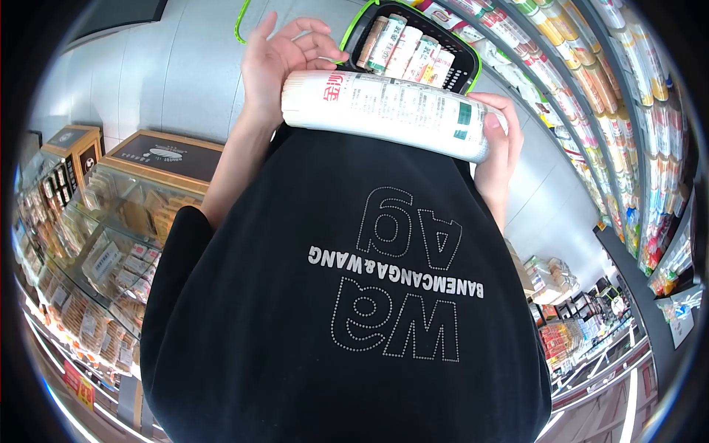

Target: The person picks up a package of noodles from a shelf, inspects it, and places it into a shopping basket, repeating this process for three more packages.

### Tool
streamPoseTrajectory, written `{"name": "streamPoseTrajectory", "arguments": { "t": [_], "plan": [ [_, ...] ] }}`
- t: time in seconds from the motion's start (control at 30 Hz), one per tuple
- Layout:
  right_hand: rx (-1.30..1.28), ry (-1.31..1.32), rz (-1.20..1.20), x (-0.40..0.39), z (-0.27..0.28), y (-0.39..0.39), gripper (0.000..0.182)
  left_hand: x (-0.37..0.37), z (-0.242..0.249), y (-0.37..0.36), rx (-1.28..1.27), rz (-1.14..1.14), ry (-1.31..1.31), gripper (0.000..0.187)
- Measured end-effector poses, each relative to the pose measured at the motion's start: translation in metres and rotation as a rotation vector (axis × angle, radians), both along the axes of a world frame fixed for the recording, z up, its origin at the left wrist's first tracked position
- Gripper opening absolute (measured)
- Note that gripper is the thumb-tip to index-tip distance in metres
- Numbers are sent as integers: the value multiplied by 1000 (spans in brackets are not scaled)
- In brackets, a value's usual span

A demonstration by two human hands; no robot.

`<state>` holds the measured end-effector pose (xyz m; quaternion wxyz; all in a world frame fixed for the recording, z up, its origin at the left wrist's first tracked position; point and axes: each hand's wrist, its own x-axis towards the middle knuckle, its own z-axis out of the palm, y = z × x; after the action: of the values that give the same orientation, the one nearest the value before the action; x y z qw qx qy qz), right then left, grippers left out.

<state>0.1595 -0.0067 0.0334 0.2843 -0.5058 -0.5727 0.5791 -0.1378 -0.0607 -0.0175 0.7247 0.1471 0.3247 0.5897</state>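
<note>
A thick cylindrical pack of dried noodles with red and green print lies crosswise in front of my chest. My right hand grips its right end, thumb on the near side and fingers round the back. My left hand is open beside the left end, palm turned up and fingers apart, with the pack's end close against the base of the hand. Just beyond the pack is a black shopping basket with a bright green rim, holding several smaller noodle packs.
Shelves filled with rows of packaged noodles curve along the right. To the left stand glass-fronted display bins of packed dry goods and a wooden-framed counter top. Grey floor tiles show ahead. My black shirt fills the lower middle.
</note>
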Motion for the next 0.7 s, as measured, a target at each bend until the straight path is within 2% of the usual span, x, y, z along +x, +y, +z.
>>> {"name": "streamPoseTrajectory", "arguments": {
  "t": [0.07,0.13,0.23,0.27,0.3,0.37,0.5,0.57,0.6,0.63,0.7],
  "plan": [
    [80,51,-11,-2,-1,-4,27,4,-4,-5,-100,-2,29,61],
    [119,61,-35,-1,-4,-6,26,12,-8,-11,-270,-95,241,60],
    [158,62,-65,0,-5,-6,26,16,-7,-12,-273,-122,306,56],
    [159,56,-72,-1,-5,-5,26,18,-10,-13,-243,-91,279,47],
    [155,53,-74,-1,-4,-4,26,19,-13,-11,-247,-94,276,47],
    [46,-51,-49,0,-2,-1,26,21,-20,-7,-172,-38,449,39],
    [-35,-121,21,14,-17,9,31,25,-20,3,-149,-88,573,31],
    [-346,63,122,30,-25,17,38,30,-19,8,-121,-129,674,29],
    [-474,147,173,36,-27,21,50,31,-20,11,-128,-141,673,29],
    [-484,149,162,44,-34,24,50,33,-22,14,-91,-183,716,33],
    [-644,191,386,51,-42,30,58,40,-18,25,-55,-240,749,37]
  ]
}}
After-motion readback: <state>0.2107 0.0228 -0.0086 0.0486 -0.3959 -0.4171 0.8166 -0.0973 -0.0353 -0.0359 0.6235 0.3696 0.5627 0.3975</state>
